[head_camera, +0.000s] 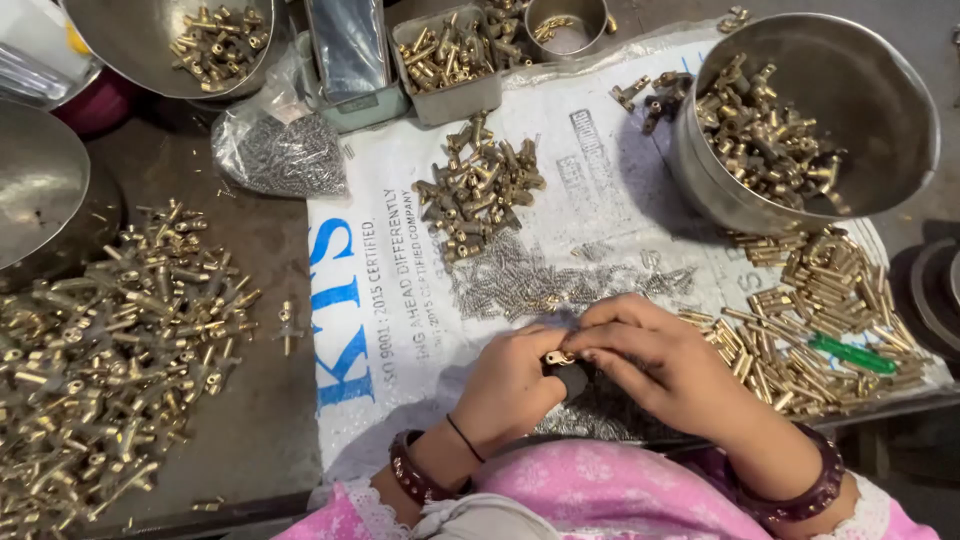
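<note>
My left hand is curled tight around a small brass fitting, pinching it over a dark block that sits under my fingers. My right hand comes in from the other side, its fingertips closed narrow on the same fitting, so both hands meet right at that little piece, low and centre over the work surface.

Under my hands is a white woven sack with blue and black print, spread flat as a mat. Just beyond my knuckles lies a grey scatter of tiny pins, and past that a loose heap of brass parts. To my right, rows of brass tubes lie side by side on the sack, with a green-handled tool resting across them. Above those stands a big steel bowl, part full of brass pieces.

Off the sack to my left, the bare brown tabletop carries a wide pile of brass fittings. At the far edge I see a clear bag of small grey screws, a grey tray of brass bits, and another steel dish holding a few more. Bangles sit on both my wrists, pink cloth below.
</note>
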